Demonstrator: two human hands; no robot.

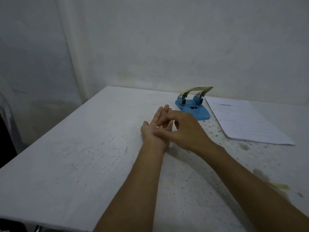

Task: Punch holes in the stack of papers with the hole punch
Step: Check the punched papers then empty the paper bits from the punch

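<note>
A blue hole punch (194, 108) with a cream lever raised stands on the white table (83, 156), toward the back. To its right lies a stack of printed white papers (245, 121), flat, apart from the punch. My left hand (153, 129) is held palm up over the table in front of the punch, fingers stretched out. My right hand (185, 129) lies across it, its fingertips touching the left palm. A tiny pale speck shows on the palm. Neither hand touches the punch or the papers.
The table's surface is scuffed, with stains near its right front part. A white wall stands close behind the table. A dark chair edge (6, 124) shows at the far left, past the table's left edge.
</note>
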